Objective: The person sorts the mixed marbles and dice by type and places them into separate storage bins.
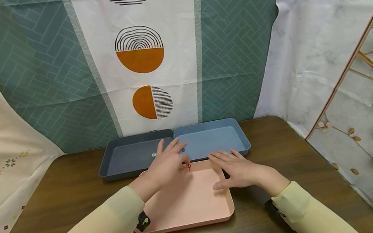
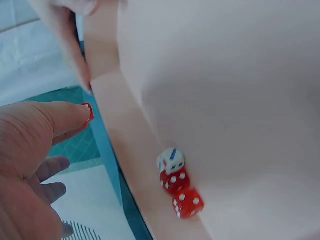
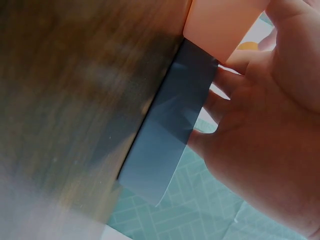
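Pinching red die (image 1: pixel 188 166) in left hand (image 1: pixel 165 169), near 12 o'clock of pink tray (image 1: pixel 194 211); spreading right hand (image 1: pixel 238 170) at 1 o'clock. Seemingly mid-sorting, with white die (image 1: pixel 154 155) in dark tray (image 1: pixel 118 164), three dice (image 2: pixel 175 182) left in pink.

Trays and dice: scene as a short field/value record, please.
left hand: pinches a red die
right hand: fingers extended, at pink tray's far right corner
pink tray contents: two red dice, one white die visible
dark tray: small white item, likely a die
blue tray: small bluish item, partly hidden
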`<state>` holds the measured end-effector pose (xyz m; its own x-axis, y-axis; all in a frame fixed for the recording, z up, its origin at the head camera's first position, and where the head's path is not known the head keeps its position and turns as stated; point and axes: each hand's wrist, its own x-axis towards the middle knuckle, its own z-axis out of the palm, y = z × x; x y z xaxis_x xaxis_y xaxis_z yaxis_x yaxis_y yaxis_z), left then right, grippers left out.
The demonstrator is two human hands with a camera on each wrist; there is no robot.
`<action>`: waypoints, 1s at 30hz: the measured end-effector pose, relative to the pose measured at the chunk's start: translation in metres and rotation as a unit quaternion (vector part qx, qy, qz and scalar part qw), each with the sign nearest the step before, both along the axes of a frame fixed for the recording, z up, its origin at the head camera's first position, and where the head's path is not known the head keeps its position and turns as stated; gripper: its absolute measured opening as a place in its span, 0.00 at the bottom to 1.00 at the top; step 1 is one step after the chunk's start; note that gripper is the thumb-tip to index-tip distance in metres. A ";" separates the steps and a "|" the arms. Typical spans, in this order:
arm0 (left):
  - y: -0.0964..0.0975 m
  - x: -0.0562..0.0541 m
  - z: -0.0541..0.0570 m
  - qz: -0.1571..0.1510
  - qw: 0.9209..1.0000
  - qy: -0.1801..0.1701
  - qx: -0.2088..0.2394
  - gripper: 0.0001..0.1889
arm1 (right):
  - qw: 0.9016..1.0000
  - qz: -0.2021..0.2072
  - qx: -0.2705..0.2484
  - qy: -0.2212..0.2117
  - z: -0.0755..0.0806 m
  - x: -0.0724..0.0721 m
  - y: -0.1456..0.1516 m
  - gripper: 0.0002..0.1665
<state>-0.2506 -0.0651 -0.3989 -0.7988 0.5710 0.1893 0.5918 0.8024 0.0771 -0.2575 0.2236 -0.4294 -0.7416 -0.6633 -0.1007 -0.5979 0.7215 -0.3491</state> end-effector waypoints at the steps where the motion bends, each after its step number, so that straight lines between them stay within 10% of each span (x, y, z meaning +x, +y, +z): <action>1: -0.002 0.000 0.002 0.002 1.000 0.004 -0.001 0.06 | 1.000 0.001 0.000 0.000 0.000 0.000 0.000 0.63; 30: -0.055 -0.008 0.020 0.080 0.994 0.057 0.040 0.07 | 1.000 -0.001 0.004 0.008 -0.002 0.001 0.000 0.62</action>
